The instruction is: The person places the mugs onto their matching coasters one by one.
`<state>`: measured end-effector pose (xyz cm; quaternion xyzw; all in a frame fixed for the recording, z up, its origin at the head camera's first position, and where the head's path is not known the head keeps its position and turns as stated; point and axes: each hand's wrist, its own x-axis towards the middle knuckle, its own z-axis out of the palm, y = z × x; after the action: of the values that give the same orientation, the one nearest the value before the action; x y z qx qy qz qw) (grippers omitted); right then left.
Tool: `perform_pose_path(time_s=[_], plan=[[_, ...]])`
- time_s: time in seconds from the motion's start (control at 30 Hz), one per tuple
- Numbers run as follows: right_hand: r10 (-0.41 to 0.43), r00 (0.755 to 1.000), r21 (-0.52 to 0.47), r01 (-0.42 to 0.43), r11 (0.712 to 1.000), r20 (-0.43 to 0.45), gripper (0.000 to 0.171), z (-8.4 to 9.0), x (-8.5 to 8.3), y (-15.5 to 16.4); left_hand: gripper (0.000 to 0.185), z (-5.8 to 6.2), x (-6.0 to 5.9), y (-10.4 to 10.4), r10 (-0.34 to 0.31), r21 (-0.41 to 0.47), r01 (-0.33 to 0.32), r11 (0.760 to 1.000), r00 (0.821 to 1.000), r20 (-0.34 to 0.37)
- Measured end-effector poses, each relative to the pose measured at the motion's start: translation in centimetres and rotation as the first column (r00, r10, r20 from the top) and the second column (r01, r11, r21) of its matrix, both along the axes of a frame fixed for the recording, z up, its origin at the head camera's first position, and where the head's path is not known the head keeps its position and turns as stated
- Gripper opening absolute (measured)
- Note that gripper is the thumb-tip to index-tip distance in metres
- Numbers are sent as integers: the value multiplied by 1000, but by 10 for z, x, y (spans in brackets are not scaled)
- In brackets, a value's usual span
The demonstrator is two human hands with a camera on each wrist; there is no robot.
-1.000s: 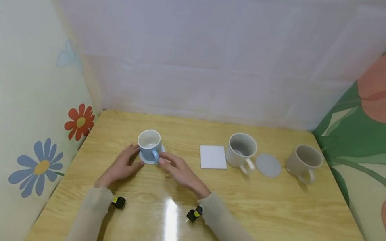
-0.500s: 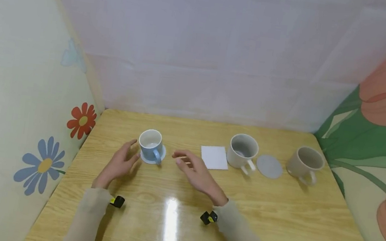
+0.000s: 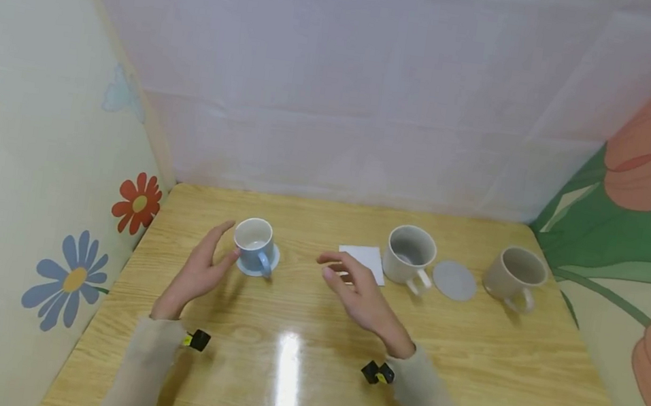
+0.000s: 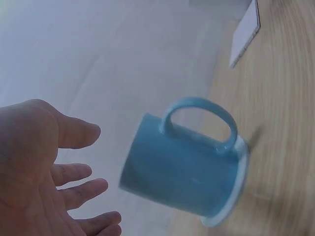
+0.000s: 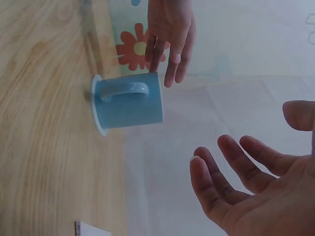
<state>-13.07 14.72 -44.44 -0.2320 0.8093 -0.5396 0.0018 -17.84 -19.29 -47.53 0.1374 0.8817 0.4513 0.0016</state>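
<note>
A blue mug [image 3: 254, 246] with a white inside stands upright on a round pale blue coaster [image 3: 274, 263], its handle toward the front right. My left hand [image 3: 200, 274] is just left of the mug, fingers spread and holding nothing; the left wrist view shows a gap between the fingertips and the mug [image 4: 179, 164]. Off to the right of the mug, my right hand [image 3: 363, 298] hovers with loosely bent fingers and nothing in them. It partly covers a square white coaster [image 3: 372, 258] in the head view.
Right of the square coaster stands a larger white mug [image 3: 408, 255]. A round grey coaster [image 3: 454, 280] lies beyond it, then a beige mug [image 3: 515, 276] near the table's right edge. Walls with printed flowers border the wooden table [image 3: 255, 358] at left and right.
My right hand has left the blue mug's handle and moved right toward the square coaster. My left hand has drawn up off the table beside the mug. The mugs and coasters stay put.
</note>
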Motion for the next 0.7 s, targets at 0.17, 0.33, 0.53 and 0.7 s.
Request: perform_pose_path(time_s=[0.17, 0.33, 0.53, 0.7], plan=[[5, 999, 7, -5, 1000, -38, 36, 8, 5, 9, 66, 15, 4, 10, -33, 25, 34, 999, 999, -43], [-19, 998, 22, 20, 1000, -59, 33, 12, 7, 18, 66, 24, 6, 20, -86, 52, 90, 995, 994, -72], [-53, 996, 21, 55, 998, -77, 33, 11, 6, 29, 66, 28, 5, 30, -137, 70, 144, 987, 986, -92], [-85, 993, 29, 88, 996, -86, 33, 12, 7, 39, 65, 26, 4, 37, -154, 76, 161, 984, 983, -98]])
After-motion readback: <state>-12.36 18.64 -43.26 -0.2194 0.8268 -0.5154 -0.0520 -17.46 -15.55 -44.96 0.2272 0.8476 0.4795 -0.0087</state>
